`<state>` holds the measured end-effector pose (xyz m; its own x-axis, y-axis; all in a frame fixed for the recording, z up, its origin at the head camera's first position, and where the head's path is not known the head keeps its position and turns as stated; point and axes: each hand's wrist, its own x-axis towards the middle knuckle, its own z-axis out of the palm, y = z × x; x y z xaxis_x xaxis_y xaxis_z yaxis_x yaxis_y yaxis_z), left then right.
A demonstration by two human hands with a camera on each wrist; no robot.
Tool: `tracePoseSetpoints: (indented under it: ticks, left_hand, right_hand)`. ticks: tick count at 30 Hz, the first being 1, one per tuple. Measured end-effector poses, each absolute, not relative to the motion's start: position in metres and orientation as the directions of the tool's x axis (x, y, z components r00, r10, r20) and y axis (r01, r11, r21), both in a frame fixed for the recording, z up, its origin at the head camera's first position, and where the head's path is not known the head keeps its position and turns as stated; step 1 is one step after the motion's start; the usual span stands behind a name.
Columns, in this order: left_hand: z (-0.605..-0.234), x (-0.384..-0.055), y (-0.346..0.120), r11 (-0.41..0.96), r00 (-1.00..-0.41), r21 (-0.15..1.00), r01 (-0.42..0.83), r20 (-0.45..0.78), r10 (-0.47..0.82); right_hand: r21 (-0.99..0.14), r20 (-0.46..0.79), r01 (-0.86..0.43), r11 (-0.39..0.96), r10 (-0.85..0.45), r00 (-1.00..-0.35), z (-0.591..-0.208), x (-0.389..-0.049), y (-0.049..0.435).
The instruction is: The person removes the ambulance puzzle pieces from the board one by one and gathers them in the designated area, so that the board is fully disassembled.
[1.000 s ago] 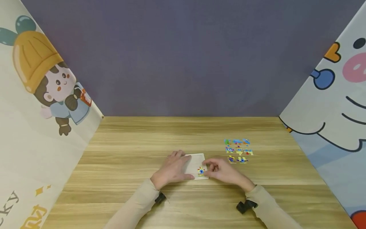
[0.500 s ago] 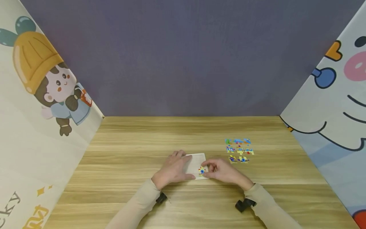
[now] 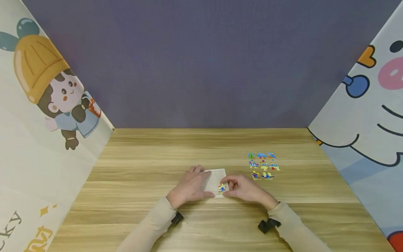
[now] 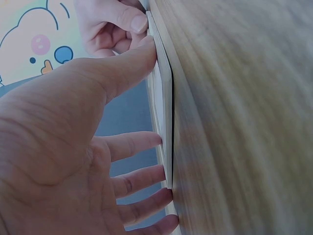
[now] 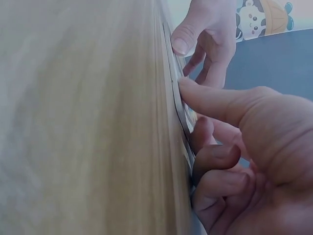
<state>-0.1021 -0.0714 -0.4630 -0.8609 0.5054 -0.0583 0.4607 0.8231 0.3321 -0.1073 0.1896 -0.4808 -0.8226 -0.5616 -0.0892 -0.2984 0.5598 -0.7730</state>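
Note:
A pale puzzle tray (image 3: 217, 176) lies flat on the wooden table. One jigsaw piece (image 3: 222, 188), yellow and red with a blue round figure, is at its near right corner. My left hand (image 3: 190, 186) rests along the tray's left side, fingers spread, thumb on the near edge; the left wrist view shows that thumb (image 4: 139, 56) at the rim. My right hand (image 3: 244, 189) has index finger and thumb at opposite sides of the piece, pinching it. In the right wrist view its thumb (image 5: 210, 100) touches the tray's edge, and the other fingers are curled.
Several colourful jigsaw pieces (image 3: 263, 165) lie in rows on the table, right of the tray and farther back. A dark panel (image 3: 201, 70) rises behind the table, with cartoon-printed walls on both sides. Each wrist wears a small black camera (image 3: 268, 225).
The index finger of my right hand has moved from the tray's right edge to the piece's far side. Its thumb has slid slightly nearer. My left hand has stayed in place.

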Motion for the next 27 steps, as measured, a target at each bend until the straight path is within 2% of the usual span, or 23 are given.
tracePoseSetpoints:
  ticks: [12,27]
  left_hand:
    - [-0.4627,-0.1022,-0.0709,0.828,-0.862,0.317,0.462,-0.058,0.503]
    - [-0.4632,-0.1028,-0.0708,0.828,-0.865,0.338,0.447,-0.071,0.496]
  right_hand:
    - [-0.754,-0.02,-0.326,0.57,-0.517,-0.856,-0.4823,-0.1056,0.1861]
    - [-0.776,-0.065,-0.336,0.534,-0.599,-0.798,-0.482,-0.1116,0.1947]
